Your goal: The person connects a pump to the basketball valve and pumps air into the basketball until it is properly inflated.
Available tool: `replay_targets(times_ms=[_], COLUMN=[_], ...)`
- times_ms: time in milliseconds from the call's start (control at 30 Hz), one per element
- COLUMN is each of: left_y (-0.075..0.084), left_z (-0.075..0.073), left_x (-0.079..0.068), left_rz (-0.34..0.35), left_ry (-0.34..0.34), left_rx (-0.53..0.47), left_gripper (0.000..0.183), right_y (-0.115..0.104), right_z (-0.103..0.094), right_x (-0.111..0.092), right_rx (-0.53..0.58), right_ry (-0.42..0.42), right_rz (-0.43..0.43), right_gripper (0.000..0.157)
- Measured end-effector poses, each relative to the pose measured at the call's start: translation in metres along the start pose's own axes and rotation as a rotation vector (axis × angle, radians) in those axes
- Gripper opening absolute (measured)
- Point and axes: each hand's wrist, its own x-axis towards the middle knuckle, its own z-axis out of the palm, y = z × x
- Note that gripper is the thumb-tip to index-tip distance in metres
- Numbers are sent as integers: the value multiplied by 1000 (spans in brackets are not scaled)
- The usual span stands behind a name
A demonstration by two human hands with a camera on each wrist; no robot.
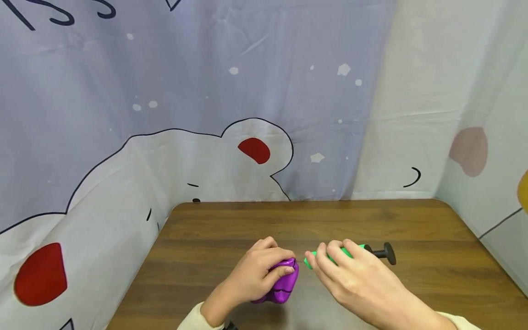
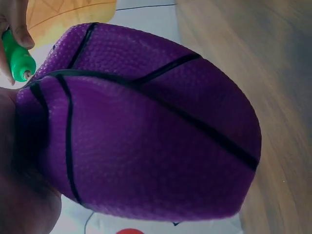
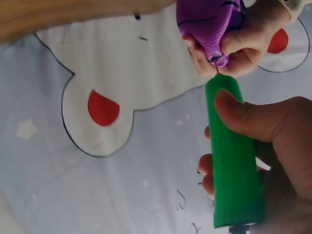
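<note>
My left hand (image 1: 260,270) pinches a purple deflated ball (image 1: 286,282) with black seam lines; it is folded and caved in. In the left wrist view the ball (image 2: 156,131) fills most of the picture, its surface pebbled. My right hand (image 1: 363,284) grips a green hand pump (image 3: 234,161) around its barrel, thumb along the top side. From the pump's tip a thin needle (image 3: 217,69) reaches the pinched part of the ball, right at the left fingertips. The pump's black handle (image 1: 387,254) sticks out to the right.
Both hands are over a brown wooden table (image 1: 198,229). Behind it and at the sides hangs a printed cloth (image 1: 185,91) with bear outlines and red patches. Cream sleeves (image 1: 198,318) cover the forearms.
</note>
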Motion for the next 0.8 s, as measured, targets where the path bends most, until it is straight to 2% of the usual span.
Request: replay_targets(times_ms=[133,367,467,633,800], left_y=[-1,-2,-3,-4,-6], left_z=[1,2,4,6,9], left_x=[-1,-1,-3,-4,-5], left_rz=[15,35,28,4,31], left_ry=[2,12,8,-21,-16], left_rx=[38,105,125,125,146], left_gripper=[17,14,14,14,15], right_y=[-3,-7,-9,-14,-16], right_z=[9,25,34,44,54], right_x=[-4,-12,-15,-18,-17], right_rx=[56,85,144,210,229], right_ry=[33,-11,-2,-33,17], right_rz=[25,48,71,119,119], right_gripper=[41,44,44,49,44])
